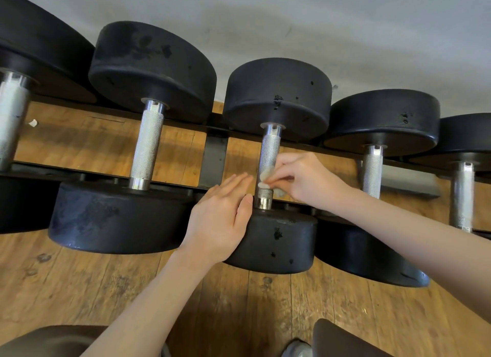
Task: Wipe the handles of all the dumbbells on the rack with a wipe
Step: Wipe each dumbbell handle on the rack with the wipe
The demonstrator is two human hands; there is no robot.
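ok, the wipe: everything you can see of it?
The wipe is a small, crumpled, off-white wad, mostly hidden. The right hand pinches it against the lower part of the knurled metal handle of the middle dumbbell; another bit shows below the fingers. The left hand does not touch it.

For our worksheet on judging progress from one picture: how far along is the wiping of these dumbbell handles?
Done: cannot tell; no handle shows a clear sign of wiping. In hand: the right hand pinches the wipe against the middle dumbbell's handle, while the left hand rests flat on its near head. Left: possibly the other handles in view.
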